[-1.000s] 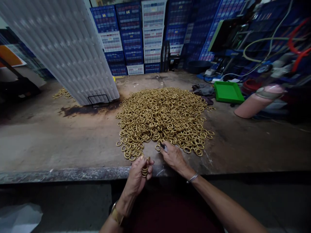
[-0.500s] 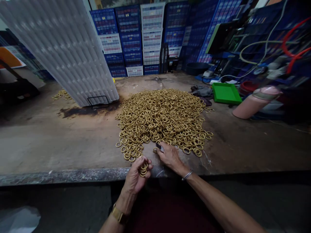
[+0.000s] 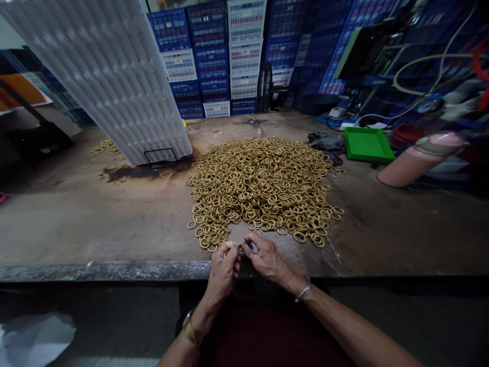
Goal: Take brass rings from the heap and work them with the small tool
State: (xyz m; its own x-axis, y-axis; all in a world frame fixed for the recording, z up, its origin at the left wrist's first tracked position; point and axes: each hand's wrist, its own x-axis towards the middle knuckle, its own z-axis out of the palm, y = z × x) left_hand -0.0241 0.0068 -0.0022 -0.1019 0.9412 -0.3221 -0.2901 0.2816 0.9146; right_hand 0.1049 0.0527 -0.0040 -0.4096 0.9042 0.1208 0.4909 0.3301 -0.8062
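Note:
A broad heap of brass-coloured rings [image 3: 263, 178] covers the middle of the worktable. At the table's front edge my left hand [image 3: 224, 267] is closed, its thumb and fingers pinching a ring [image 3: 240, 246]; any others in the palm are hidden by the fingers. My right hand [image 3: 267, 259] grips a small dark-and-grey tool [image 3: 252, 246], whose exact kind I cannot make out. Its tip is close to the pinched ring, and the two hands almost meet just in front of the heap.
A tall, ribbed, whitish panel stack [image 3: 126, 92] stands on the worktable [image 3: 126, 219] at the left. A green tray [image 3: 369, 144], a pink bottle [image 3: 416, 162] and a dark cloth [image 3: 324, 140] lie to the right. Blue and white crates [image 3: 246, 57] rise behind.
My right hand has drawn back from the heap's edge towards my left hand. My left hand has turned and lifted slightly, so the rings in its palm no longer show. The view has shifted slightly.

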